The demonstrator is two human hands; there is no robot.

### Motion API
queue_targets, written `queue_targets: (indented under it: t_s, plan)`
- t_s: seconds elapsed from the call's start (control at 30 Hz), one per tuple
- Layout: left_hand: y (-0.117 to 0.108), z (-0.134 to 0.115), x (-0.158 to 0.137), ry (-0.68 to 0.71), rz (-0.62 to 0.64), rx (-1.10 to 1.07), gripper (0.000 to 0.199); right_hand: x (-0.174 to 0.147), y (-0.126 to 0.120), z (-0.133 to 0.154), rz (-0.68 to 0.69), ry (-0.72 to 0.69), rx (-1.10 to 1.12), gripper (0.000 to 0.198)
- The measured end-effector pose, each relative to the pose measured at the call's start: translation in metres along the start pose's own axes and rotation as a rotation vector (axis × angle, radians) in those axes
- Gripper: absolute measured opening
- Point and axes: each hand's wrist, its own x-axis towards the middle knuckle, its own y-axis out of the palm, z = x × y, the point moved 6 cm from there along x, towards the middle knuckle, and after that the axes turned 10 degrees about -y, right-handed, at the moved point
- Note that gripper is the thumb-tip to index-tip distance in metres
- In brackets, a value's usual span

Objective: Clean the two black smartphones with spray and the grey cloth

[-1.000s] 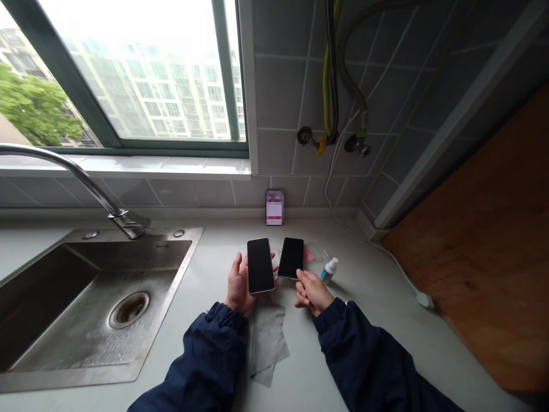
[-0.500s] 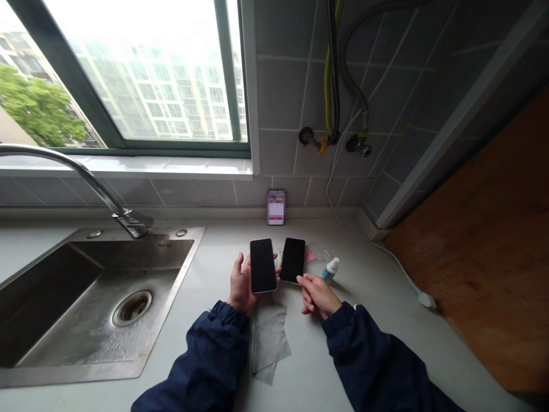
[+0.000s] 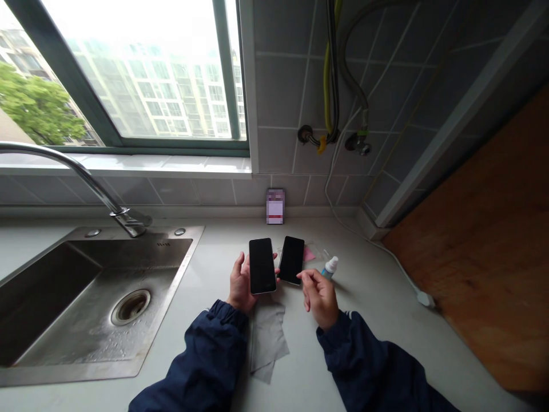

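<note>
My left hand [image 3: 241, 286] is wrapped round a smartphone [image 3: 262, 266] with a dark screen and pale edge, its fingertips showing at the right side. Close beside it, a second dark smartphone [image 3: 291, 260] lies with its top tilted slightly right. My right hand [image 3: 319, 294] is closed, fingers curled, with the index fingertip close to that phone's lower right corner. I cannot make out whether anything is in its fingers. Right behind this hand stands a small spray bottle [image 3: 330, 267] with a white cap. A thin grey cloth [image 3: 268, 340] lies between my forearms.
A third phone [image 3: 275, 206] with a lit screen leans against the back wall. A pink piece [image 3: 308, 254] and clear plastic [image 3: 318, 250] lie behind the second phone. The steel sink [image 3: 146, 349] and tap [image 3: 98, 191] are at left. A white cable [image 3: 401, 266] runs along the right.
My right hand has turned more upright, its wrist moving left and down, and its fingers have lifted slightly at the second phone's corner. My left hand keeps its phone in nearly the same place.
</note>
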Motion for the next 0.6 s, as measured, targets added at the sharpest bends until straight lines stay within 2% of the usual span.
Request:
queue_targets:
  t_s: [0.07,0.13,0.23,0.3,0.4,0.6]
  plan:
    - [0.000,0.000,0.000,0.002,0.001,-0.005,0.068,-0.002,-0.006,0.015,0.010,-0.198,-0.129,0.039]
    - [0.000,0.001,0.001,0.003,0.001,-0.004,0.067,-0.002,-0.013,0.031,0.000,-0.409,-0.217,0.048]
    - [0.001,0.002,0.000,0.000,0.005,0.018,0.068,0.002,-0.020,0.045,-0.036,-0.581,-0.226,0.064]
    - [0.001,0.002,0.000,-0.001,0.008,0.034,0.068,0.006,-0.022,0.048,-0.061,-0.594,-0.264,0.063]
    - [0.001,0.002,0.000,0.002,0.008,0.029,0.067,0.008,-0.021,0.049,-0.074,-0.542,-0.323,0.053]
    - [0.000,0.002,0.002,0.005,0.004,0.029,0.064,0.009,-0.020,0.036,-0.048,-0.332,-0.215,0.032]
